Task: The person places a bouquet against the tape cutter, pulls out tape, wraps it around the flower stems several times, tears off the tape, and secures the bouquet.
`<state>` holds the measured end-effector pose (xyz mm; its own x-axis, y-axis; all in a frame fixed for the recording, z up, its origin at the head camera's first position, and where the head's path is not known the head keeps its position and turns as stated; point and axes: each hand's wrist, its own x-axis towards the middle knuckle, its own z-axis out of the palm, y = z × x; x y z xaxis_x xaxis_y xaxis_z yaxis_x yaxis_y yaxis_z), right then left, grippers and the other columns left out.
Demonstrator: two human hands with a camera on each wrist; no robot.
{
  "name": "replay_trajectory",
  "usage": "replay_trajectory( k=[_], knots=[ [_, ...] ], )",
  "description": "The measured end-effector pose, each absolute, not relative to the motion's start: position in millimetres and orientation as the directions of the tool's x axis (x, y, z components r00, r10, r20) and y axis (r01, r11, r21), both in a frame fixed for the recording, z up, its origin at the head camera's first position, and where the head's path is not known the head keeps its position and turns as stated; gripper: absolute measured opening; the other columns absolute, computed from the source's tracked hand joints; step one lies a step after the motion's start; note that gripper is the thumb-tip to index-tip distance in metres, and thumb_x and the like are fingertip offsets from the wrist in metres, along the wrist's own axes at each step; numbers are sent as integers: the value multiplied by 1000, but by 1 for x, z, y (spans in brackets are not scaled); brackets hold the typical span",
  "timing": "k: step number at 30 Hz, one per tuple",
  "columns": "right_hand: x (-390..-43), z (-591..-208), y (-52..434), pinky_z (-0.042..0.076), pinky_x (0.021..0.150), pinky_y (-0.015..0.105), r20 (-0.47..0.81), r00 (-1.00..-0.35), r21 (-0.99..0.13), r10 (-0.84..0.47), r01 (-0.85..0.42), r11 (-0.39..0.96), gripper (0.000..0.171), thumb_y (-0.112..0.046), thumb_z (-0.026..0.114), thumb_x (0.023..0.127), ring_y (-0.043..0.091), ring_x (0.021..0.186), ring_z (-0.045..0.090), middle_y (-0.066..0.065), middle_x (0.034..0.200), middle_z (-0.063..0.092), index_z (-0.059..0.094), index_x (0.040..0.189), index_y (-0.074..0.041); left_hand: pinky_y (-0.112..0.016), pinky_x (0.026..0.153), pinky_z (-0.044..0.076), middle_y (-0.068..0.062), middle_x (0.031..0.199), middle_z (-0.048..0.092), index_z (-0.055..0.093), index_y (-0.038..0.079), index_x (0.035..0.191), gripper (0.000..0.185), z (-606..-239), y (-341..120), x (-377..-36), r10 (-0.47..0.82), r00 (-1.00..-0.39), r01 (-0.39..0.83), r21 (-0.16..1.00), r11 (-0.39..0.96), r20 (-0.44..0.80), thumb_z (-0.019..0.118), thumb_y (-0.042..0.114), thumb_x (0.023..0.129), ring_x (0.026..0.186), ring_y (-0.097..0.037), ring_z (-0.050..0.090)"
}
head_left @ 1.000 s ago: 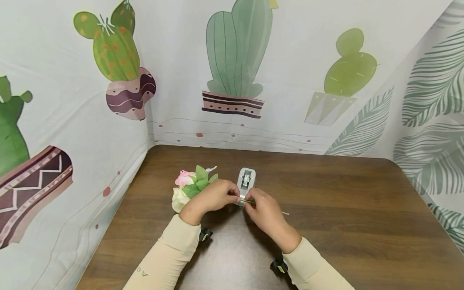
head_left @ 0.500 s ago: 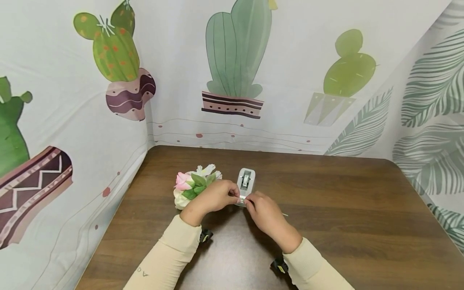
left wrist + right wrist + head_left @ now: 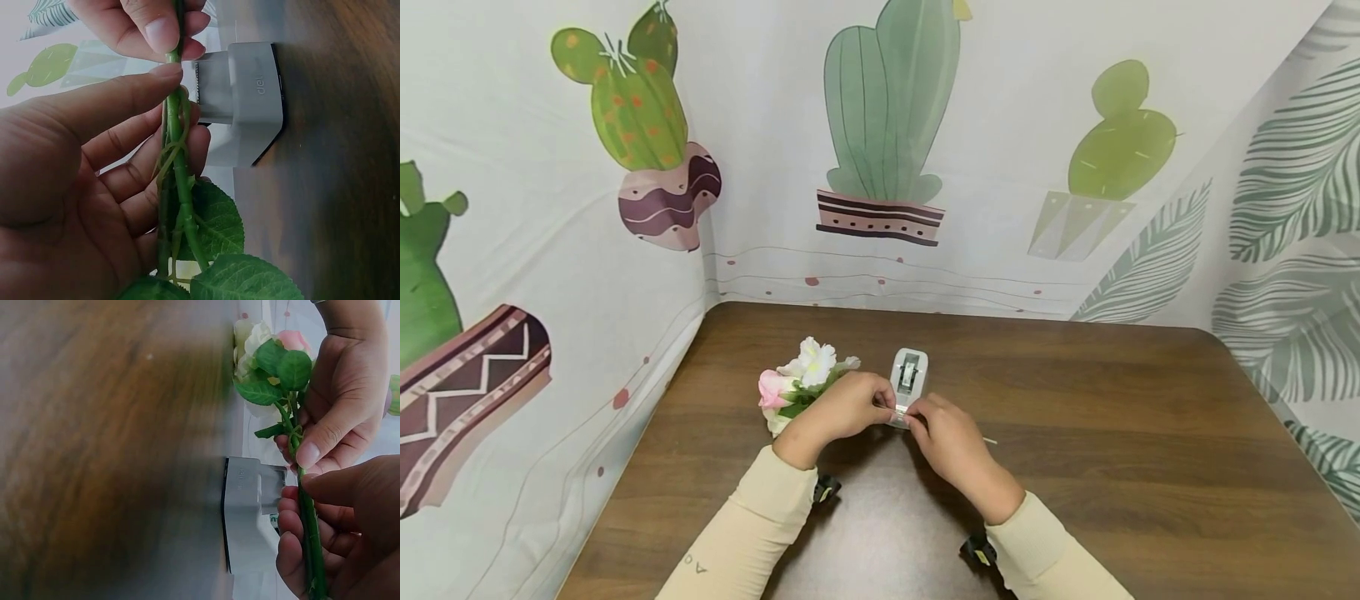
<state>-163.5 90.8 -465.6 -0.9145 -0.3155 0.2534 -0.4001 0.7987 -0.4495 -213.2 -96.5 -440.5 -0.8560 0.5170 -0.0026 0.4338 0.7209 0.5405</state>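
Observation:
My left hand (image 3: pixel 848 404) pinches the green stems (image 3: pixel 178 159) of a small bunch of artificial flowers (image 3: pixel 815 363) between thumb and fingers. Close beside it, my right hand (image 3: pixel 953 437) grips the same stems lower down, thumb and fingers curled round them. White, pink and cream blooms stick out to the left, past the left hand, with green leaves (image 3: pixel 294 370) below them. A grey-white tape dispenser (image 3: pixel 921 379) stands right behind the fingertips, its toothed cutting edge facing the stems in the left wrist view. The thin stem ends (image 3: pixel 991 442) poke out beyond the right hand.
The brown wooden table (image 3: pixel 1097 425) stretches out to both sides. White cloth printed with cacti and leaves (image 3: pixel 1000 150) hangs behind it and at the sides. Black wrist cameras (image 3: pixel 977 550) sit under the cream sleeves (image 3: pixel 1045 542).
The flower bunch has turned about its stems: the white bloom has come up on top, and the leaves and cream bloom have rolled downward. Both hands stay almost in place beside the dispenser.

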Motion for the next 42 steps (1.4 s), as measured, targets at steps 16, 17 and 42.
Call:
replay_trajectory(
  k=[16,17,42],
  knots=[
    [-164,-469,92,45,65,28,305,-901,-453,-308,-422,785,6,-17,73,93,10,70,53,-4,85,62,69,91,-14,-26,73,49,6,79,66,69,16,81,8,-441,-97,-214,511,-860,433,540,722,7,77,14,82,74,-6,59],
    [-164,-469,92,45,65,27,310,-899,-454,-309,-425,783,6,-17,74,92,10,70,53,-4,85,62,69,91,-14,-26,73,49,5,80,66,69,16,80,10,-441,-96,-213,514,-858,437,539,720,8,78,14,82,73,-6,59],
    [-163,-467,92,49,67,27,354,-880,-468,-315,-459,755,15,-12,78,88,8,73,57,-6,88,62,64,89,-16,-24,66,45,9,76,66,76,18,86,10,-435,-100,-210,544,-836,414,573,707,-66,70,23,92,70,-7,53]
  ],
)
